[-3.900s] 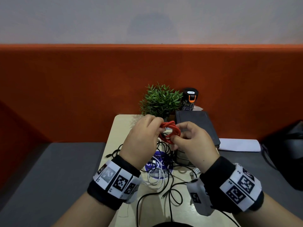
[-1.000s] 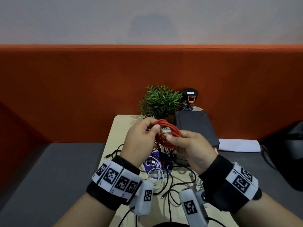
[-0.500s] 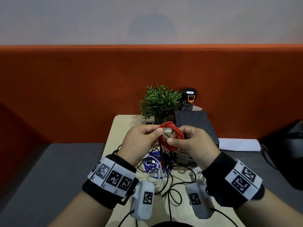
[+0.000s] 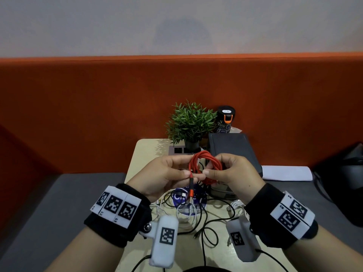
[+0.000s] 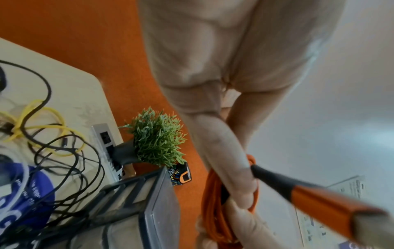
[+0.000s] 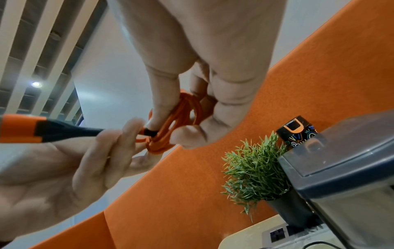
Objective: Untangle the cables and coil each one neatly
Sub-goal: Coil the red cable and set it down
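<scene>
Left hand (image 4: 163, 178) is raised over the table (image 4: 144, 152), thumb and forefinger pinching the red cable (image 4: 204, 163) just above its plug (image 4: 191, 191). The plug, black-collared with an orange body, now dangles free below the fingers; a second ago that loose end was not yet hanging clear.

Centre: the red cable sits as a small coil between both hands, above the table's middle. It looks almost wound, with only the tail left to tuck.

Right hand (image 4: 234, 176) grips the coil's right side, fingers curled through the loops.

Below, on the table: black cables (image 4: 203, 230), a white cable (image 4: 186, 214) and a yellow cable (image 5: 45, 124) lie tangled, uncoiled.
</scene>
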`<action>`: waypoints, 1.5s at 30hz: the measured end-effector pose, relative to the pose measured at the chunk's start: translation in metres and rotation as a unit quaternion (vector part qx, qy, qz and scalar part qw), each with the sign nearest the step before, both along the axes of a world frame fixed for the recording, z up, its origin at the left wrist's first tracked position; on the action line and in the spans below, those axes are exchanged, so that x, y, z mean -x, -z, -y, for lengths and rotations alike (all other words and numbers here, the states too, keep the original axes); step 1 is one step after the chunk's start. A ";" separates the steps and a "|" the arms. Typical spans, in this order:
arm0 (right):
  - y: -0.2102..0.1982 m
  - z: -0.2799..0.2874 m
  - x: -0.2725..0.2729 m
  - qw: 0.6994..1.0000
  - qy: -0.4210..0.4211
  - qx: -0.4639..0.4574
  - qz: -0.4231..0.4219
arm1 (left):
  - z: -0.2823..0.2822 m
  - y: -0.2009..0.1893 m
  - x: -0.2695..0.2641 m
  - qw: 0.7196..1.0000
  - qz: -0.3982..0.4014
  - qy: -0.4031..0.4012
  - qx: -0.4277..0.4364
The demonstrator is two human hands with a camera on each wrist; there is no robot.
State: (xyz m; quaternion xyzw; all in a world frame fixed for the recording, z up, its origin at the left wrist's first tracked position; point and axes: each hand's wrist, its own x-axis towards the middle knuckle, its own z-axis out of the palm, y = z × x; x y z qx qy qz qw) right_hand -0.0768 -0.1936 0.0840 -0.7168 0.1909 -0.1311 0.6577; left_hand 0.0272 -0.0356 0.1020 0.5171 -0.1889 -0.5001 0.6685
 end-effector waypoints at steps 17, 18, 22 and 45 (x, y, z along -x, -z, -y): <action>0.004 -0.008 -0.002 0.999 -0.021 -0.024 0.009 | 0.004 0.011 0.007 0.986 -0.127 -0.068 0.088; 0.004 -0.008 -0.001 1.000 -0.022 -0.019 0.008 | 0.002 0.011 0.006 0.984 -0.138 -0.054 0.100; 0.005 -0.010 0.001 0.999 -0.025 -0.036 0.011 | 0.005 0.016 0.009 0.990 -0.089 -0.066 0.082; 0.006 -0.011 0.011 0.993 -0.057 -0.102 0.035 | 0.012 0.007 0.010 0.968 0.179 -0.135 -0.109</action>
